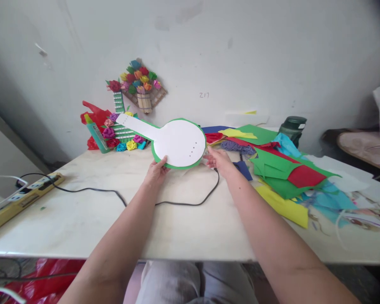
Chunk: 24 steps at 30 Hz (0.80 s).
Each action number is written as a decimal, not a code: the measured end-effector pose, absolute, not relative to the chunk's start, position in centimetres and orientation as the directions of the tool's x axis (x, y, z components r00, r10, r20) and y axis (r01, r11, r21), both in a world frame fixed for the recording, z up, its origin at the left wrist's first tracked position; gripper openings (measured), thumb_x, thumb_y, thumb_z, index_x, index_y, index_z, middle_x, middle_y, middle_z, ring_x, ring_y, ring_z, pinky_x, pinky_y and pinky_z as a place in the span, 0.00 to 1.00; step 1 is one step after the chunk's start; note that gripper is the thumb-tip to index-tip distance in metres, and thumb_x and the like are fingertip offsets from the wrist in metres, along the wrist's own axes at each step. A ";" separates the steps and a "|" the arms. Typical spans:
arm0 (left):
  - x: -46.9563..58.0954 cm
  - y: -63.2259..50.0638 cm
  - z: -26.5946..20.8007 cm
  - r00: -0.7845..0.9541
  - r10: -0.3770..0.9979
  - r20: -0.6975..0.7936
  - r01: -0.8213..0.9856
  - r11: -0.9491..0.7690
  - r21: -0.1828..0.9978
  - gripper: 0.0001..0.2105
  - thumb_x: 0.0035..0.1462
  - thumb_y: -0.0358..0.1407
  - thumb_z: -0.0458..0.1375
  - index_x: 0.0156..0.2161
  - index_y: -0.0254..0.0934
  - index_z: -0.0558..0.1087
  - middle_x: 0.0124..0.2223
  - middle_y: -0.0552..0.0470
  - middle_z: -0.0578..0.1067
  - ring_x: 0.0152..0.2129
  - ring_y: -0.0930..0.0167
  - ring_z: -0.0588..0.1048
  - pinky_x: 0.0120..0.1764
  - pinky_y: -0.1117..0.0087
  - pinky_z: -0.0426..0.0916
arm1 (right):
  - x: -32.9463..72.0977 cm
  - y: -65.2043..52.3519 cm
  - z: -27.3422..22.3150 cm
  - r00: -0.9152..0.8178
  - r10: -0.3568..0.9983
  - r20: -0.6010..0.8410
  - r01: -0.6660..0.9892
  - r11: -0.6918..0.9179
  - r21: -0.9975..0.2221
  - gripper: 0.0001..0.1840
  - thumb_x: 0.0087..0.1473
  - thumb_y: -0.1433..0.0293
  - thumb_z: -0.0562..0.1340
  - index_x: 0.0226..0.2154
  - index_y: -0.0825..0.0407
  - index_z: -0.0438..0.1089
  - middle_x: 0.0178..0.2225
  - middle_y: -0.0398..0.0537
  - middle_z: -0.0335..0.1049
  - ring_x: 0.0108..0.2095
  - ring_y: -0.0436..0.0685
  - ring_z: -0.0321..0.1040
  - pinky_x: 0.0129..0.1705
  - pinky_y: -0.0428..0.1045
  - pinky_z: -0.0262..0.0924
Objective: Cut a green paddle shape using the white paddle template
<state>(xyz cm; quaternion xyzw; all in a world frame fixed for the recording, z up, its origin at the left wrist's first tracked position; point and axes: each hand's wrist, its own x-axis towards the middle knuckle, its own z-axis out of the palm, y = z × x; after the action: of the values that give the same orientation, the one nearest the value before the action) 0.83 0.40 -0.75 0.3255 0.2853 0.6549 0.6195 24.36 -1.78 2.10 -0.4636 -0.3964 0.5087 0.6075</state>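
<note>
A guitar-shaped cutout [177, 141], white on its face with a green border, is tilted up above the table, its neck pointing to the upper left. Several small dark dots mark its body and neck end. My left hand [157, 171] grips its lower left edge, thumb on the white face and fingers behind. At the right edge, my right hand [221, 161] closes its fingertips at the rim. A black cord [190, 204] runs across the table beneath my left forearm and ends under my right hand; what it joins is hidden.
A glue bottle [96, 134] and a paper-flower ornament [125, 133] stand at the back left. A flower basket decoration [144, 86] leans on the wall. A power strip [27, 196] lies left. Coloured felt sheets [274, 166] and a dark green bottle [293, 130] are on the right.
</note>
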 end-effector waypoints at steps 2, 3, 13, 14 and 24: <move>0.9 0.3 -0.8 0.005 0.996 0.092 -0.616 -0.070 0.785 0.11 0.46 0.25 0.60 0.39 0.32 0.71 0.36 0.49 0.77 0.28 0.72 0.75 0.34 0.71 0.73 | 23.7 -2.0 1.9 0.076 0.997 0.022 -0.258 0.041 -0.965 0.15 0.45 0.60 0.64 0.29 0.55 0.65 0.22 0.47 0.71 0.13 0.47 0.63 0.11 0.42 0.55; 1.0 0.3 -0.9 0.015 0.995 0.099 -0.610 -0.070 0.789 0.12 0.46 0.25 0.60 0.39 0.32 0.71 0.37 0.49 0.77 0.28 0.72 0.75 0.34 0.71 0.73 | 23.3 -2.0 1.8 0.066 0.997 0.029 -0.258 0.045 -0.965 0.13 0.45 0.62 0.64 0.28 0.55 0.65 0.21 0.45 0.70 0.12 0.47 0.62 0.11 0.41 0.54; 0.5 0.2 -0.6 -0.023 0.996 0.084 -0.607 -0.081 0.791 0.09 0.47 0.35 0.61 0.35 0.35 0.71 0.31 0.53 0.76 0.25 0.73 0.74 0.30 0.72 0.70 | 23.0 -1.9 1.6 0.143 0.986 0.087 -0.269 0.123 -0.955 0.06 0.43 0.72 0.64 0.23 0.55 0.64 0.12 0.38 0.63 0.09 0.45 0.54 0.09 0.42 0.50; 0.3 0.3 -0.5 -0.040 0.994 0.106 -0.603 -0.108 0.791 0.09 0.46 0.34 0.62 0.34 0.35 0.72 0.31 0.53 0.76 0.25 0.74 0.73 0.31 0.72 0.70 | 23.1 -1.9 1.7 0.130 0.986 0.103 -0.282 0.137 -0.950 0.06 0.42 0.72 0.64 0.23 0.55 0.65 0.13 0.39 0.63 0.09 0.45 0.55 0.10 0.42 0.52; 0.1 0.2 0.6 0.047 0.985 0.165 -0.694 -0.086 0.715 0.09 0.46 0.32 0.57 0.36 0.38 0.71 0.32 0.52 0.76 0.36 0.68 0.73 0.44 0.64 0.64 | 23.0 -2.5 2.6 0.076 0.956 0.283 -0.480 0.284 -0.830 0.09 0.45 0.65 0.59 0.22 0.54 0.67 0.29 0.50 0.74 0.35 0.59 0.71 0.38 0.53 0.65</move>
<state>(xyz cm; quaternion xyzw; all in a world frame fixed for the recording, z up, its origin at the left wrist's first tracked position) 0.09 0.24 0.64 0.3370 0.2164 0.6555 0.6403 22.97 -2.51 2.57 -0.2791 -0.4265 0.5292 0.6784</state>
